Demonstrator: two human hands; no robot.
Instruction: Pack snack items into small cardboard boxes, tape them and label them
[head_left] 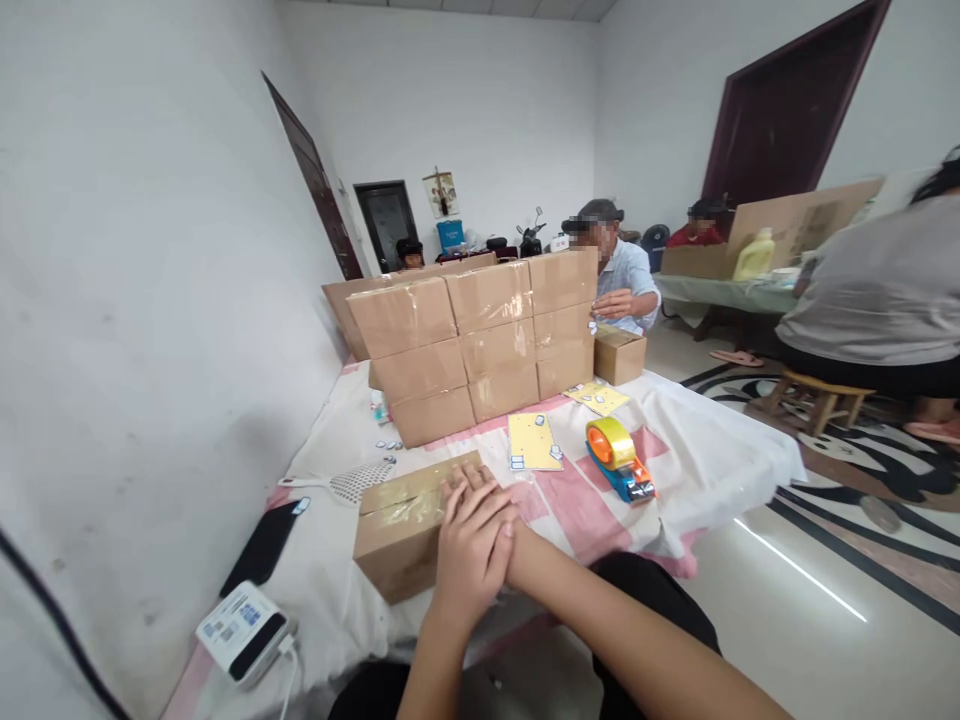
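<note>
A small cardboard box (397,520), sealed with clear tape along its top, sits near me at the table's front edge. My right hand (471,478) lies on the box's right end with its fingers stretched out. Across its back rests my left hand (471,548), its fingers laid out over the right one and partly covering it. Neither hand is wrapped around anything. To the right of the hands is an orange and blue tape dispenser (619,465) with a yellow roll.
Behind the box stands a wall of stacked taped boxes (495,345). Yellow sticker sheets (534,440), a white mesh paddle (360,482), a black phone (262,540) and a white device (244,630) with a cable lie about. A co-worker (626,270) sits opposite, beside another box (621,355).
</note>
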